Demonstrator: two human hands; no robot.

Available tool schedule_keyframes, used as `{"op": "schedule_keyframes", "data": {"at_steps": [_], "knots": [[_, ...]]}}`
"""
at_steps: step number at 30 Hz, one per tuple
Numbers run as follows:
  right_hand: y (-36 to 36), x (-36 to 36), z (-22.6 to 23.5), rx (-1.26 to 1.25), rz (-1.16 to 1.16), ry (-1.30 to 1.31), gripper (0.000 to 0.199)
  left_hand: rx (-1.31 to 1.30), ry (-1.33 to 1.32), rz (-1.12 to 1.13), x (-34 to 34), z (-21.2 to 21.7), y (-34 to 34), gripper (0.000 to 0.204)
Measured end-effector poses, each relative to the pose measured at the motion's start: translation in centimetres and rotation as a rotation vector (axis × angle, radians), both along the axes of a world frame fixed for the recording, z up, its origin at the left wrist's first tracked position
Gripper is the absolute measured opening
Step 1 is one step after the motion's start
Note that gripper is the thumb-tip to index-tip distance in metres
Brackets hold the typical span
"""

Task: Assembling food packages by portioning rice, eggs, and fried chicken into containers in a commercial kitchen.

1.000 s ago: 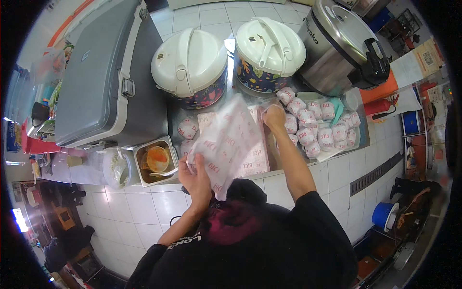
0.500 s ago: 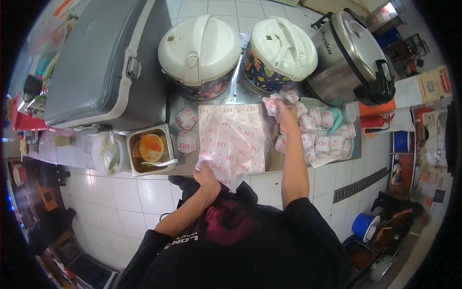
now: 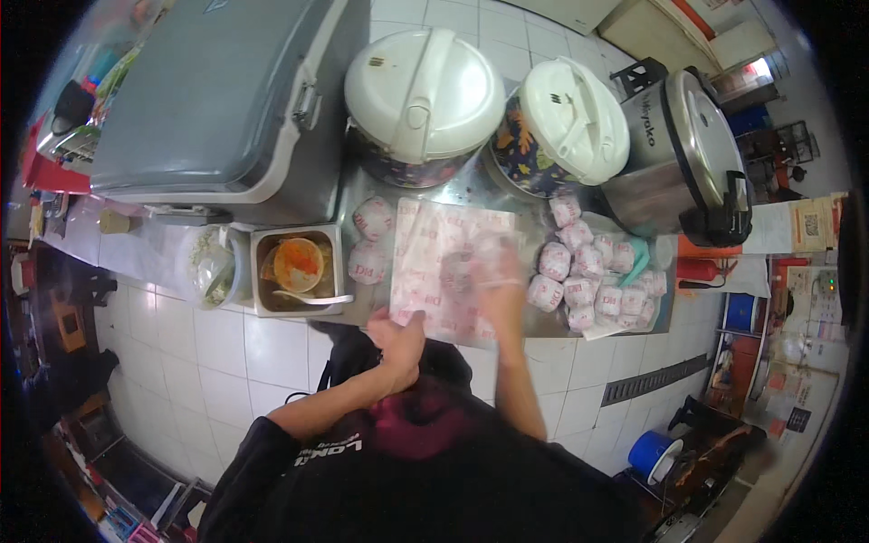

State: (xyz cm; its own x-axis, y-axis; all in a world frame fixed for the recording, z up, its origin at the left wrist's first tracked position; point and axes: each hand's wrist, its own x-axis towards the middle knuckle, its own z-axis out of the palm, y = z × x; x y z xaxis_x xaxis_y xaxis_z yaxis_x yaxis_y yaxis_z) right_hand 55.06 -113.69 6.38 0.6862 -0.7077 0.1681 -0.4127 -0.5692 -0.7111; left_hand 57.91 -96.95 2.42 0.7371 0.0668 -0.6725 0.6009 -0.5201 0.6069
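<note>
In front of me a stack of printed wrapping sheets lies on the metal table. My left hand is at its near left corner, thumb and fingers apart, holding nothing that I can see. Over the right half of the stack is my right hand, smeared by motion, so its fingers do not show clearly. It seems to have a clear plastic glove on. A pile of round paper-wrapped bundles sits to the right of the sheets. Left of them are two more wrapped bundles.
A steel pan with orange sauce and a spoon stands left, beside a clear tub. Behind are a grey cooler box, two white-lidded rice containers and a steel rice cooker.
My right hand has left the pile, where it held a wrapped bundle, and moved over the sheets. The lifted sheet now lies flat, and my left hand's fingers have parted. The view has shifted.
</note>
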Motion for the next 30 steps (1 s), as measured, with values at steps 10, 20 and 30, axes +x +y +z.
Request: {"op": "schedule_keyframes", "data": {"at_steps": [10, 20, 30], "knots": [[7.1, 5.0, 10.9, 1.313, 0.228, -0.859, 0.060, -0.677, -1.108, -0.702, 7.7, 15.4, 2.4, 0.025], [11.9, 5.8, 19.9, -0.389, 0.113, -0.187, 0.044, -0.907, -1.522, -0.742, 11.4, 22.4, 5.8, 0.025], [14.5, 7.9, 22.2, 0.848, 0.378, -0.907, 0.080, -0.914, -1.364, -0.696, 13.3, 22.9, 7.0, 0.049]]}}
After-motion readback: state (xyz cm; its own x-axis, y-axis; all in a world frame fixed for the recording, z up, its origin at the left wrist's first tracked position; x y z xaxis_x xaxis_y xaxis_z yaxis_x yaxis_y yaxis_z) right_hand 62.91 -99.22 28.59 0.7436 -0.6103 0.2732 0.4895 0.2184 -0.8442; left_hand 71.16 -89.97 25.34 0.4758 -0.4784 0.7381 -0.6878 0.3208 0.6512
